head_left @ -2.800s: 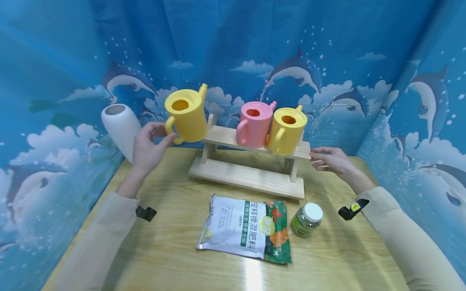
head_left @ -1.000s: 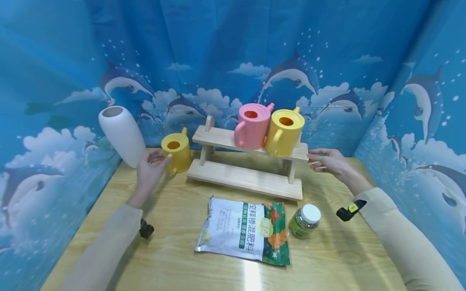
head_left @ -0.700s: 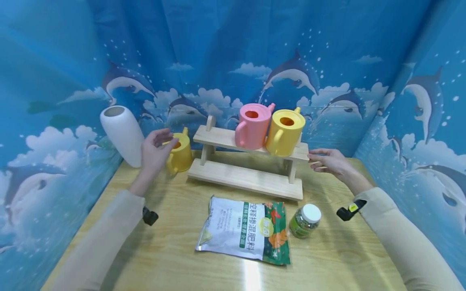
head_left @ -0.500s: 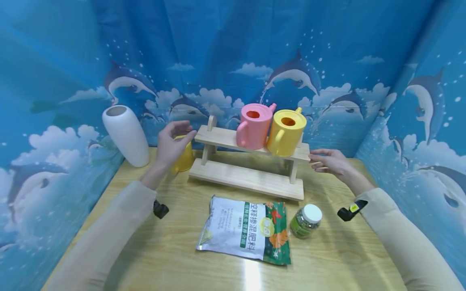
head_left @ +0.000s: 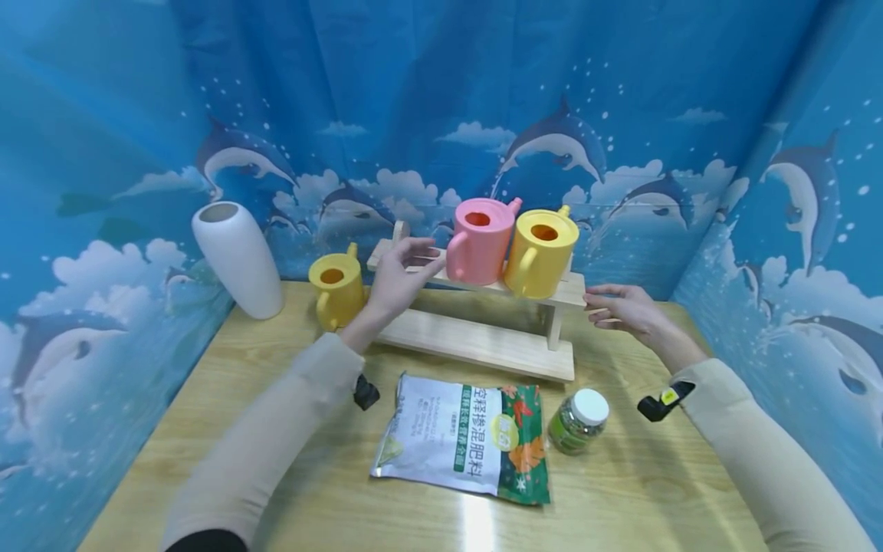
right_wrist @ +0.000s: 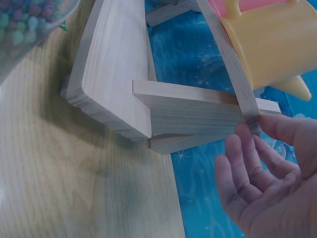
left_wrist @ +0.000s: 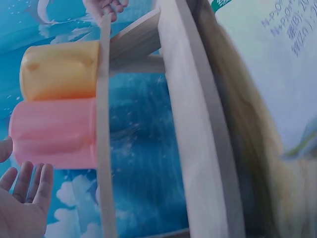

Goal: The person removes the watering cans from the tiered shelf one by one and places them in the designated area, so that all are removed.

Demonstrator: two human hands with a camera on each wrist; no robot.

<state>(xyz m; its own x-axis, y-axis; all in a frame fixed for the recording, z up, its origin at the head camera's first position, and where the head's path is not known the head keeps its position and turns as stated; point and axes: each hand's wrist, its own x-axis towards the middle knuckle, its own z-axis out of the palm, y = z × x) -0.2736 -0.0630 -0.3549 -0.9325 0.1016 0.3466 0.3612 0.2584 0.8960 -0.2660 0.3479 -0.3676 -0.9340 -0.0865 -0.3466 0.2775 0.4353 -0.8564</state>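
My left hand point(head_left: 398, 282) reaches over the left part of a two-tier wooden shelf point(head_left: 476, 342), fingers loosely spread right beside the handle of a pink watering can point(head_left: 488, 249). In the left wrist view nothing lies between that hand's thumb and fingers. A yellow watering can point(head_left: 548, 264) stands to the right of the pink one on the top board. At the shelf's right end my right hand point(head_left: 626, 310) pinches the top board's corner, thumb and fingertips on it in the right wrist view. Another yellow watering can point(head_left: 347, 295) stands on the table, left of the shelf.
A tall white vase point(head_left: 241, 261) stands at the back left. In front of the shelf lie a fertilizer bag point(head_left: 448, 437) and a clear jar with a white lid point(head_left: 578, 422). A blue dolphin-print curtain point(head_left: 441, 92) encloses the table's back and sides.
My left hand set the yellow watering can down from beside the shelf top onto the table, let go and moved right to the pink can. The right hand stayed at the shelf end.
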